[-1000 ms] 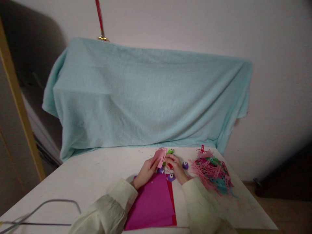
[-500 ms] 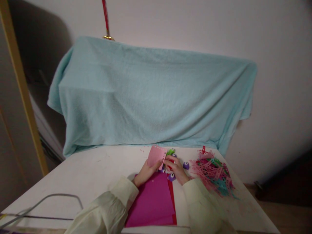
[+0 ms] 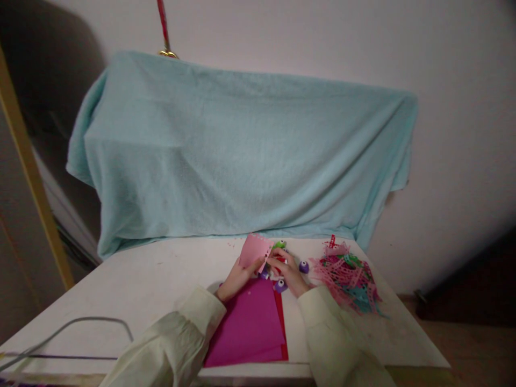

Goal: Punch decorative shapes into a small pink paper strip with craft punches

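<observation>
A small pink sheet is held above the white table, its lower edge gripped between the thumb and fingers of the left hand; along its far and right-hand edges small cut-outs can be seen. The right hand is held with fingers bent, its fingertips brought close to the sheet's right edge; whether that edge is pinched by them or merely touched cannot be made out, and a red and white piece is partly hidden beneath them. The sheet is judged to be very light and thin, probably paper, flexible but firm enough to be held up from one side; the punched margins would be the weakest parts, easily torn or creased if pulled, so a hold is best taken on the uncut lower part with light pressure. Around the right hand are set a green piece and purple pieces with eye-like spots; nearer, magenta sheets are laid over a red sheet; to the right, punched strips are heaped in a tangle.
</observation>
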The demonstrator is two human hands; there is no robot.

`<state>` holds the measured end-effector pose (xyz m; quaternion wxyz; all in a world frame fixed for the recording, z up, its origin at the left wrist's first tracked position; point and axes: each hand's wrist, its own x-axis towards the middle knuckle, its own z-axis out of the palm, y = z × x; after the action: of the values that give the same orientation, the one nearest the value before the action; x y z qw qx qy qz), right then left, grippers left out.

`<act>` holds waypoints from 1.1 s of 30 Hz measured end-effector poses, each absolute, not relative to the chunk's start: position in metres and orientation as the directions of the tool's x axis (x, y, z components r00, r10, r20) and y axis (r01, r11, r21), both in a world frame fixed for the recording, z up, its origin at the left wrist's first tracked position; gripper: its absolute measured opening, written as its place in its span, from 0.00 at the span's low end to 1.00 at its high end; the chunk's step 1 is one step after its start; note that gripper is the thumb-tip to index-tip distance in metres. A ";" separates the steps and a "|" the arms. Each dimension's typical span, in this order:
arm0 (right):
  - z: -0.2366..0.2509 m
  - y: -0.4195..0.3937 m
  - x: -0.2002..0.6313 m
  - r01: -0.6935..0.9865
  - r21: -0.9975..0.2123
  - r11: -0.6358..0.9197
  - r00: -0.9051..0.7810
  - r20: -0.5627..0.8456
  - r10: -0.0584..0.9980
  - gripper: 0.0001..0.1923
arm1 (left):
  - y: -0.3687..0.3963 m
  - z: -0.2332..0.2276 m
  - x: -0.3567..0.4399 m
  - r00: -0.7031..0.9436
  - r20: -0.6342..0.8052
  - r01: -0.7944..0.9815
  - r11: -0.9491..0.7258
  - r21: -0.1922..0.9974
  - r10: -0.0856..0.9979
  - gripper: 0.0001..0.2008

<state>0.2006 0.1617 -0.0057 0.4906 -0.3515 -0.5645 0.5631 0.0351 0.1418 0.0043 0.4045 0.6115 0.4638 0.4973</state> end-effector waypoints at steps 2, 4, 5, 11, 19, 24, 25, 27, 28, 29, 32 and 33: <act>-0.005 0.162 0.201 -0.163 -0.975 0.149 -0.206 0.181 0.962 0.12 | 0.143 0.003 0.035 0.057 0.232 0.174 -0.238 0.955 0.971 0.19; -0.005 0.162 0.202 -0.143 -0.975 0.170 -0.180 0.195 0.964 0.12 | 0.145 0.002 0.035 0.058 0.225 0.177 -0.232 0.956 0.973 0.20; -0.005 0.162 0.201 -0.121 -0.976 0.180 -0.187 0.201 0.962 0.13 | 0.145 0.001 0.036 0.072 0.223 0.174 -0.232 0.957 0.972 0.20; -0.008 0.163 0.200 -0.042 -0.977 0.209 -0.212 0.213 0.954 0.12 | 0.146 -0.006 0.038 0.174 0.234 0.020 -0.241 0.970 0.957 0.21; -0.010 0.167 0.203 -0.092 -0.976 0.195 -0.128 0.206 0.970 0.12 | 0.158 -0.007 0.027 0.228 0.138 -0.520 0.001 0.854 0.964 0.32; -0.012 0.168 0.202 -0.097 -0.974 0.203 -0.129 0.214 0.968 0.11 | 0.170 -0.024 0.030 0.119 0.087 -0.279 -0.051 0.959 0.989 0.15; -0.012 0.168 0.202 -0.096 -0.975 0.201 -0.134 0.213 0.968 0.11 | 0.172 -0.028 0.032 0.134 0.094 -0.227 -0.062 0.972 0.987 0.13; -0.013 0.168 0.202 -0.089 -0.976 0.199 -0.138 0.210 0.968 0.12 | 0.174 -0.035 0.034 0.151 0.120 -0.146 -0.098 0.984 0.981 0.12; -0.013 0.168 0.202 -0.083 -0.976 0.200 -0.136 0.210 0.968 0.12 | 0.174 -0.036 0.035 0.158 0.134 -0.113 -0.117 0.987 0.978 0.11; -0.013 0.168 0.201 -0.077 -0.976 0.202 -0.136 0.211 0.968 0.12 | 0.174 -0.036 0.035 0.163 0.145 -0.080 -0.134 0.988 0.976 0.11; -0.015 0.169 0.200 -0.053 -0.977 0.207 -0.135 0.212 0.968 0.12 | 0.173 -0.031 0.034 0.179 0.156 0.015 -0.162 0.987 0.971 0.09; -0.015 0.169 0.200 -0.045 -0.977 0.209 -0.131 0.213 0.968 0.12 | 0.171 -0.028 0.033 0.184 0.160 0.042 -0.170 0.985 0.970 0.09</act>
<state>0.2001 0.1687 -0.0146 0.5230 -0.4013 -0.5753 0.4842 0.0333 0.1715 -0.0284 0.4852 0.5971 0.4238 0.4780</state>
